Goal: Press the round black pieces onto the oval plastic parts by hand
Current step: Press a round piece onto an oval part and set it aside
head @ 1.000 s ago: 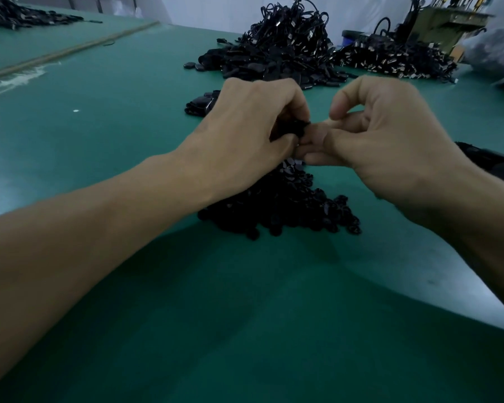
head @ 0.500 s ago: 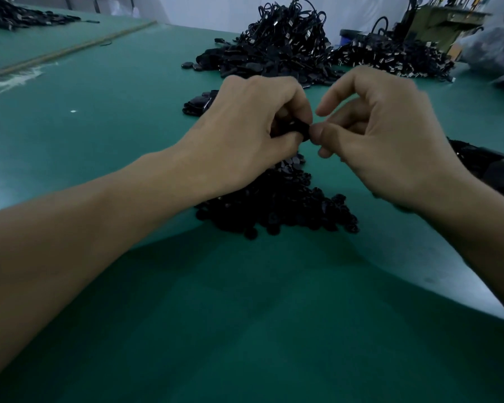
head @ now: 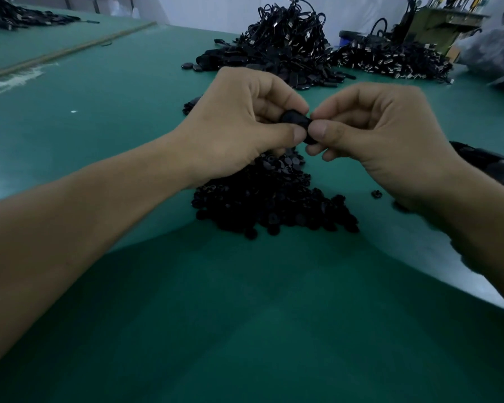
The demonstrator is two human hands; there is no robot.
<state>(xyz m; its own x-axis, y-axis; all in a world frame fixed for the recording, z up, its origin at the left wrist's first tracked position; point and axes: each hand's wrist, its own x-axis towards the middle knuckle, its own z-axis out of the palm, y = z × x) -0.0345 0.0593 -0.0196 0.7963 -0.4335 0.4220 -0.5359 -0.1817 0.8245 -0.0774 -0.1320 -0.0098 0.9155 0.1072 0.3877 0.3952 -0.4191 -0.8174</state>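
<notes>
Looking down from the head camera, we see two bare forearms reaching in over a green table point(head: 114, 112), with both hands meeting in mid-air above it. The left hand point(head: 239, 123) has its fingers curled and its thumb laid against a small black part point(head: 297, 122), gripping it from the left. The right hand point(head: 384, 135) pinches the same part from the right between thumb and forefinger, with its other fingers curled in beneath. The two thumbs nearly touch. The part is dark and mostly covered, so we cannot tell whether a round piece is already seated on it.

Directly below the hands lies a pile of round black pieces point(head: 274, 199), with one stray piece point(head: 376, 194) on the table to its right. Farther back sit a heap of black parts with looped cords point(head: 280, 50) and a second heap point(head: 390, 59) beside it. A dark object point(head: 489, 164) at the right edge is too dim to identify.

We judge that the pressing step is under way on this one part. The next move seems to call for a firm, even squeeze from both thumbs, with the piece kept square so it seats flat. After that, the finished part goes aside and a fresh piece comes from the pile.
</notes>
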